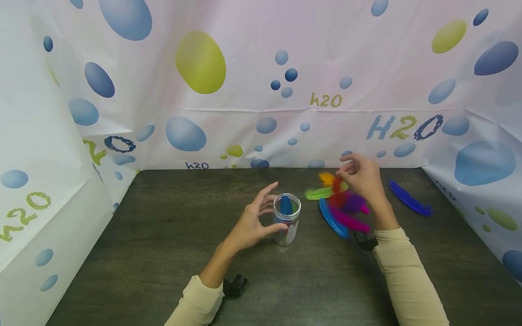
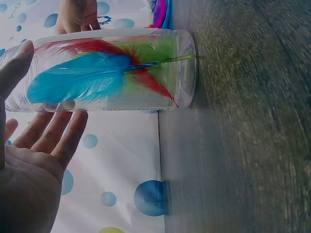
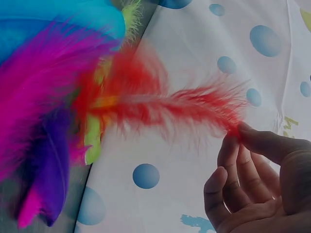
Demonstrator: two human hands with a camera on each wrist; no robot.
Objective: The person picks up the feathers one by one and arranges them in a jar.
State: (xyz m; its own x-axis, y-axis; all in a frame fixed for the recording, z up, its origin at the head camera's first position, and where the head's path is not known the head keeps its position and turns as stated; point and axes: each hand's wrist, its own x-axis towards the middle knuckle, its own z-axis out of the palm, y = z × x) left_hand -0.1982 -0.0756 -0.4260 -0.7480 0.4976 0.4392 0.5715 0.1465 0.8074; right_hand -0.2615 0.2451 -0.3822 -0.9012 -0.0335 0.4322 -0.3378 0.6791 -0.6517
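Note:
A clear jar stands upright and uncapped on the table, with blue, red and green feathers inside. My left hand curves round the jar's left side, thumb in front and fingers behind; in the left wrist view the left hand has fingertips at its wall. Between thumb and forefinger, my right hand pinches a red feather by its end, above a loose pile. That pile has a magenta feather, a purple feather, a blue feather, a green feather and an orange one.
A dark blue feather lies apart, right of my right forearm. The dark wooden table is bounded at the back and sides by a white sheet printed with blue and green spots. Black wrist devices sit below both hands.

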